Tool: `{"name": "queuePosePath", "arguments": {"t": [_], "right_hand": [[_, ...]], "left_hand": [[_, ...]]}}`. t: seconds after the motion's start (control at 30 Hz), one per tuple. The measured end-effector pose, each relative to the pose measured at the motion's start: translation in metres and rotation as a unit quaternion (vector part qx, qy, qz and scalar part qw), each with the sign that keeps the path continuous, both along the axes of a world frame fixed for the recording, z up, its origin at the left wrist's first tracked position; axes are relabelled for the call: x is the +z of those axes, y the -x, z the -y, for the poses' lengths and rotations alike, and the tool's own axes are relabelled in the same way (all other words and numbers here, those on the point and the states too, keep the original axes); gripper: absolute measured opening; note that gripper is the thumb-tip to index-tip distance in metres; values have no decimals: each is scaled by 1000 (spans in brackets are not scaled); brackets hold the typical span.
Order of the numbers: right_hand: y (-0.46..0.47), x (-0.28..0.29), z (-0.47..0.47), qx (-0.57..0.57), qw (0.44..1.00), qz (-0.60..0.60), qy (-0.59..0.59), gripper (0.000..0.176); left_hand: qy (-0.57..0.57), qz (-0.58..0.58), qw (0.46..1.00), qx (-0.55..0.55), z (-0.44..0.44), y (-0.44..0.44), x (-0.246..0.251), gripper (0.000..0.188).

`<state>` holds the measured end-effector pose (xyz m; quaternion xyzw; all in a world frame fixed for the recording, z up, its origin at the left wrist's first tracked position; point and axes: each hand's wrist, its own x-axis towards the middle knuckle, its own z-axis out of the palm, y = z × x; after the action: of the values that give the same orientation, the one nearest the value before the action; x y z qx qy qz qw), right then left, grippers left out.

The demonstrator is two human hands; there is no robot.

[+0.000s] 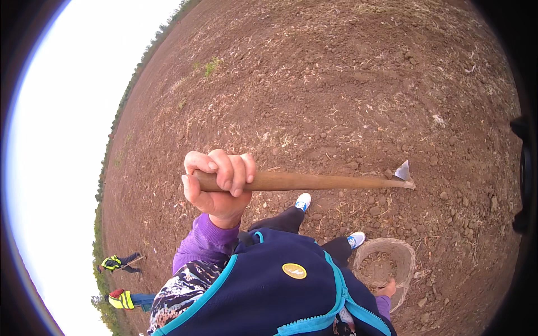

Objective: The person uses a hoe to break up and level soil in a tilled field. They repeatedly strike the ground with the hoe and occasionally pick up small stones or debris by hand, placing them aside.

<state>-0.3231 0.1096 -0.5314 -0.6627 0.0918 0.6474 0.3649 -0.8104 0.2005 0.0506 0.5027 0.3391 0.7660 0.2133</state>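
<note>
My left hand (222, 176), at the end of a purple sleeve, grips the butt end of a hoe's wooden handle (311, 181). The handle runs off to the right and away from me. At its far end the hoe's metal blade (402, 171) is close to the soil. Low on the right, my right hand (386, 289) has hold of a pale woven basket (407, 256). Small brown pieces (378, 266) lie in the basket; what they are is too small to tell. My own vest partly hides that arm.
Tilled brown soil (336, 105) with clods and dry plant litter surrounds me. My shoes (303, 201) stand between the hoe and the basket. At the lower left are two people in yellow high-visibility vests (122, 300), one with a long-handled tool. Trees (126, 88) line the field's edge.
</note>
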Motion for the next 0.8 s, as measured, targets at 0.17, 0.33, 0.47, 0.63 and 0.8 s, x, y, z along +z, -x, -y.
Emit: {"name": "queuePosePath", "arguments": {"t": [0.17,0.33,0.47,0.63,0.8], "right_hand": [[0,61,-12,325,920,207,-73,44],[56,107,-36,136,982,51,-122,44],[98,116,-80,154,980,47,-120,43],[191,128,-153,172,976,76,-110,40],[310,148,-213,182,974,95,-99,38]], "left_hand": [[-12,9,999,28,19,38,-23,25],[55,120,986,98,28,84,-84,19],[137,250,952,111,17,123,-144,20],[104,383,907,138,-12,248,-160,20],[36,369,918,144,-4,403,-97,19]]}}
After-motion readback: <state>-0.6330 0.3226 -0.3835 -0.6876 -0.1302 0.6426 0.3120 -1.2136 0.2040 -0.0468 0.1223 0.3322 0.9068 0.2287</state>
